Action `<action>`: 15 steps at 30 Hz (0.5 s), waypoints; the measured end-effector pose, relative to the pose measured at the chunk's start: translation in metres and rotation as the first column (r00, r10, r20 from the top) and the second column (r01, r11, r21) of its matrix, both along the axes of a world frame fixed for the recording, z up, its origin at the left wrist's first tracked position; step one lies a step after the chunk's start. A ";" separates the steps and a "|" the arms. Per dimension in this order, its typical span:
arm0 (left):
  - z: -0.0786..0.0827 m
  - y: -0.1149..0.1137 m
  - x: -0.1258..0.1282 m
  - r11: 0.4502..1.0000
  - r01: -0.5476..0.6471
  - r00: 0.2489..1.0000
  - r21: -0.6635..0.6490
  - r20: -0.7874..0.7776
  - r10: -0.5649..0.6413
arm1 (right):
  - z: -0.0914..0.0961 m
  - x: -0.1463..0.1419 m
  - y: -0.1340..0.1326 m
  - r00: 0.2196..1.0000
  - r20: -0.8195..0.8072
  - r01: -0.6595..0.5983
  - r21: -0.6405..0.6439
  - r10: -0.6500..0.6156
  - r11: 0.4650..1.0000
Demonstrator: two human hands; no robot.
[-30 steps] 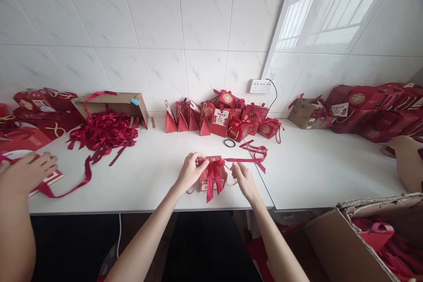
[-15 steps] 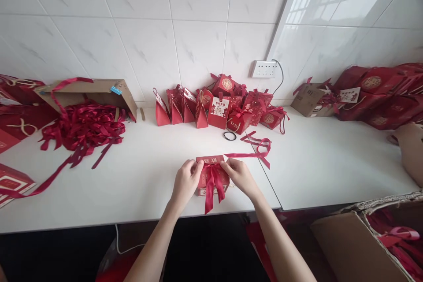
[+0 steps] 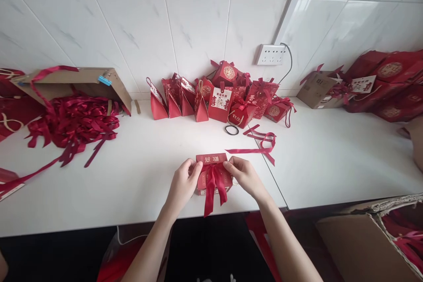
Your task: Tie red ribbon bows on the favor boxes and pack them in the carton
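A small red gift box point(image 3: 211, 160) stands near the front edge of the white table point(image 3: 139, 185). A dark red ribbon point(image 3: 213, 185) is tied over the box, its tails hanging down the near side. My left hand point(image 3: 183, 183) pinches the ribbon at the left of the knot. My right hand point(image 3: 241, 175) pinches it at the right. Both hands rest against the box top.
A loose ribbon point(image 3: 261, 143) and a black hair tie point(image 3: 231, 130) lie just behind the box. Finished red boxes point(image 3: 224, 99) line the wall. A ribbon pile point(image 3: 72, 125) spills from a cardboard box point(image 3: 76, 81) at left. An open carton point(image 3: 373, 238) sits below right.
The bow has been drawn tight and both hands have closed in on the knot. The view has tilted down and right, so another person's hand at far left is no longer seen.
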State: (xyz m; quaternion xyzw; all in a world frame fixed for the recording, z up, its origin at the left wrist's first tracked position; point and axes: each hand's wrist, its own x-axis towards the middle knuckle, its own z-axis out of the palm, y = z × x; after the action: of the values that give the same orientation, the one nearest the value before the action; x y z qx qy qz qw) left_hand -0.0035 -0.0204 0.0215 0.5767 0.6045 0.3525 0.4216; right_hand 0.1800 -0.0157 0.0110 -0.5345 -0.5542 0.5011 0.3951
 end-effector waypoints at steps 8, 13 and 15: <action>-0.013 -0.001 0.005 0.998 -0.055 0.995 0.042 0.080 0.051 | -0.003 -0.003 -0.001 0.989 -0.140 0.032 -0.038 -0.037 0.999; -0.017 -0.001 0.011 0.993 -0.088 0.993 0.079 0.088 0.081 | -0.007 -0.003 -0.001 0.978 -0.199 0.061 0.000 -0.060 0.998; -0.019 -0.001 0.013 0.990 -0.112 0.990 0.079 0.095 0.105 | -0.010 -0.003 -0.001 0.971 -0.232 0.060 -0.020 -0.063 0.998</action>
State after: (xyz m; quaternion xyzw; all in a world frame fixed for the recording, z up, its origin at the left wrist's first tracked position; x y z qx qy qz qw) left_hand 0.0098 -0.0218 0.0027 0.5436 0.5998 0.4261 0.4041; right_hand 0.1774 -0.0163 0.0012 -0.4913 -0.4841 0.5514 0.4693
